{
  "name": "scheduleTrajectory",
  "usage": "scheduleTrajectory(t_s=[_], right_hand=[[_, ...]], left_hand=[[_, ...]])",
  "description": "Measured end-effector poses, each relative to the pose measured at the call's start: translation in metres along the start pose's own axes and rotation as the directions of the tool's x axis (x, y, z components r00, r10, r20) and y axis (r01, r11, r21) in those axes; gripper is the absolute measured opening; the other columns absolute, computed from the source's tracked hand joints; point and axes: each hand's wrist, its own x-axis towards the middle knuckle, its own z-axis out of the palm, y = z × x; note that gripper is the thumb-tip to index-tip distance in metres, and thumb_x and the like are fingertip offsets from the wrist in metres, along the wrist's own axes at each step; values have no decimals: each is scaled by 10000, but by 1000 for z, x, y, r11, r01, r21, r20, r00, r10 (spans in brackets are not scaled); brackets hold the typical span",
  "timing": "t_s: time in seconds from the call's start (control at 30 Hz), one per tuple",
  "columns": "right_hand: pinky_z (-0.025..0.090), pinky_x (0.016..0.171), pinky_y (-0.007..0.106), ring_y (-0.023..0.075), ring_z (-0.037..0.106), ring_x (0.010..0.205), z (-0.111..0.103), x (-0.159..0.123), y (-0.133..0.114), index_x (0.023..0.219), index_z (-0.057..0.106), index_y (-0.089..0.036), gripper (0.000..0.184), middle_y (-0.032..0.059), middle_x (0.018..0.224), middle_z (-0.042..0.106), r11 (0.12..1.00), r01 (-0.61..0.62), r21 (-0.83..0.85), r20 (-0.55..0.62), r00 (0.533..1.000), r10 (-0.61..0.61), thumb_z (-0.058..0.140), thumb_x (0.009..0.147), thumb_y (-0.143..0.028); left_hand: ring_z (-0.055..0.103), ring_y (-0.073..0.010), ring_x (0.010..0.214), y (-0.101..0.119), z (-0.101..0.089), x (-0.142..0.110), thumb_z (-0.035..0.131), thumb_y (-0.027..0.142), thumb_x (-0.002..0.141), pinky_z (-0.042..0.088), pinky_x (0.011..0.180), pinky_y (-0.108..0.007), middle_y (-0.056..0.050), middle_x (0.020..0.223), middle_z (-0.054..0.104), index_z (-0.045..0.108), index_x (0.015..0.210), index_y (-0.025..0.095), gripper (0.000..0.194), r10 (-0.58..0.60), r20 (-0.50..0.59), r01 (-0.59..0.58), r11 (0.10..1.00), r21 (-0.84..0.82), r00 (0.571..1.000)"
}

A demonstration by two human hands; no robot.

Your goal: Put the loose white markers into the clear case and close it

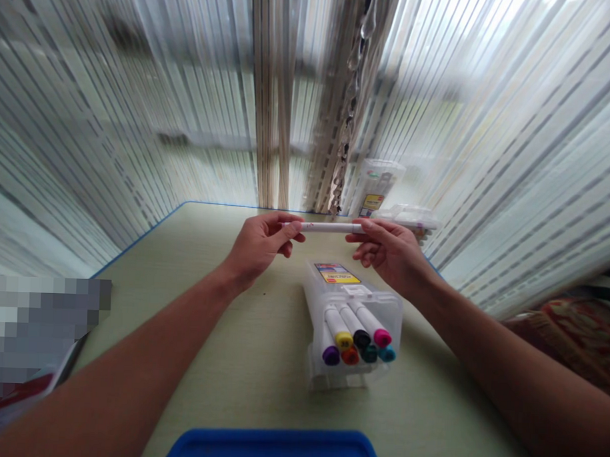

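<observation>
A white marker (330,227) is held level above the far part of the table, one end in each hand. My left hand (269,244) pinches its left end between thumb and fingers. At the other end, my right hand (389,251) grips it, the fingers covering the tip. Below and nearer to me lies a clear plastic marker case (310,289) with a yellow label, its open end towards me. Several white markers (349,317) show in it, with purple, yellow, orange, black, green, blue and pink ends.
Behind my right hand stand an upright clear case (379,184) and another clear case (410,215) with a handle. A blue tray edge (275,441) is at the table's (230,359) near side. String curtains (190,84) hang around the far edges. Patterned fabric (571,331) is at right.
</observation>
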Motion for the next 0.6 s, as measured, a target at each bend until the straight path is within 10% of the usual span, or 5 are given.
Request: scheduleTrajectory(t_s=[0.6], right_hand=[[479, 380, 163, 128, 683, 480, -2, 1, 7, 846, 748, -148, 236, 54, 720, 762, 993, 88, -78, 50, 995, -84, 865, 706, -297]], left_hand=[[520, -75, 482, -1, 2, -2, 832, 369, 706, 411, 476, -218, -16, 644, 660, 707, 859, 104, 330, 34, 1, -34, 995, 94, 999]])
